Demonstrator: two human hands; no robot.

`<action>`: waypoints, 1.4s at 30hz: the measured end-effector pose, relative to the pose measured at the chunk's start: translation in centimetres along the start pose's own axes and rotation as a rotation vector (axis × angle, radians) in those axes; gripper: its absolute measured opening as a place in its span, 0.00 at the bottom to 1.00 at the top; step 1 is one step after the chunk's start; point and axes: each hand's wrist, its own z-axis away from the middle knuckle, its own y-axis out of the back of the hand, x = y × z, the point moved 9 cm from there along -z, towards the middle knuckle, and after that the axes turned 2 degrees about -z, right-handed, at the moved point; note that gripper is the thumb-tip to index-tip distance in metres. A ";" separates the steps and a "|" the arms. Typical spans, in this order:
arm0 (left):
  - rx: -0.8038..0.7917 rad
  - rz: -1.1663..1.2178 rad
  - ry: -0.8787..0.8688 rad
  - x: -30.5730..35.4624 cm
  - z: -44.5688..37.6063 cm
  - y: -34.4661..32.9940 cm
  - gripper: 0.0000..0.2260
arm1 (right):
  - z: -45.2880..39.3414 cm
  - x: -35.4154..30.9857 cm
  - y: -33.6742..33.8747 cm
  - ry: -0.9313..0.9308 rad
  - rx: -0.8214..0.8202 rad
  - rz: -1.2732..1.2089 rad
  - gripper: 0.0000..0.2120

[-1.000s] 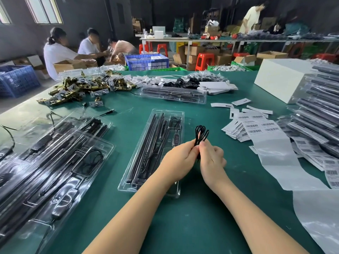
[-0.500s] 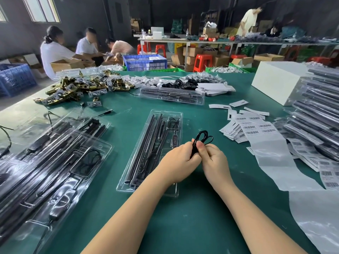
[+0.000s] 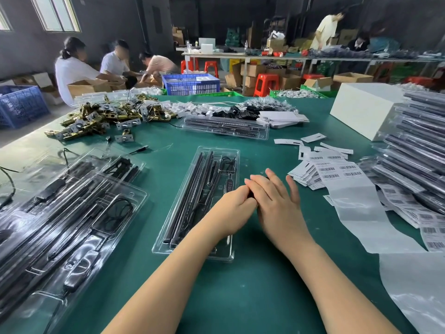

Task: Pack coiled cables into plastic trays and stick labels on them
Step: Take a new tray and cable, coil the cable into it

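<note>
From the head view, both hands meet just right of the clear plastic tray [image 3: 218, 162] on the green bench [image 3: 252, 292]. The left hand [image 3: 231, 208] curls around a black coiled cable [image 3: 251, 194], of which only a dark sliver shows between the hands. The right hand [image 3: 277, 201] lies over it with fingers straight and spread. Barcode labels [image 3: 337, 168] lie to the right, near the hands.

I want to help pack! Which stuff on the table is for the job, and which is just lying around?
For the job:
- hands: left, right
- open plastic tray
- barcode labels

Just lying around:
- brass hardware pile
- white box
- blue crate
</note>
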 end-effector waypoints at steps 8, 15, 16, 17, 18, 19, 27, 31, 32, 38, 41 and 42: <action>-0.006 0.126 0.066 -1.3 -0.2 0.0 0.14 | -0.4 0.8 -1.1 -0.072 -0.051 -0.002 0.15; -0.174 -0.183 0.017 -1.0 1.0 3.8 0.26 | 0.9 3.1 -4.2 -0.238 -0.339 -0.036 0.05; -0.265 -0.325 0.054 -1.7 1.6 4.3 0.34 | 1.2 3.5 -4.6 -0.269 -0.373 -0.061 0.08; -0.374 -0.466 0.114 -2.8 2.4 4.6 0.42 | 1.3 3.7 -4.7 -0.299 -0.375 -0.099 0.09; -0.480 -0.582 0.185 -3.9 3.4 4.7 0.49 | 1.2 3.7 -4.6 -0.323 -0.371 -0.137 0.09; -0.557 -0.659 0.247 -4.8 4.2 4.7 0.53 | 1.2 3.7 -4.6 -0.344 -0.369 -0.171 0.09; -0.297 -0.556 0.094 -3.3 4.7 1.7 0.44 | 1.7 5.8 -4.2 -0.580 -0.334 -0.415 0.13; -0.052 -0.474 -0.025 -1.9 4.9 0.6 0.36 | 2.1 6.4 -3.1 -0.665 -0.262 -0.557 0.15; -0.022 -0.427 -0.032 -1.9 5.0 0.8 0.34 | 2.2 6.4 -3.0 -0.679 -0.257 -0.577 0.14; 0.041 -0.280 -0.093 -1.7 5.8 1.1 0.07 | 2.3 6.2 -3.4 -0.763 -0.285 -0.644 0.07; 0.046 -0.318 -0.101 -1.4 5.9 1.1 0.06 | 2.3 5.9 -3.3 -0.791 -0.290 -0.687 0.09; 0.023 -0.364 -0.120 -1.2 5.9 0.8 0.07 | 2.4 5.8 -3.3 -0.798 -0.294 -0.697 0.09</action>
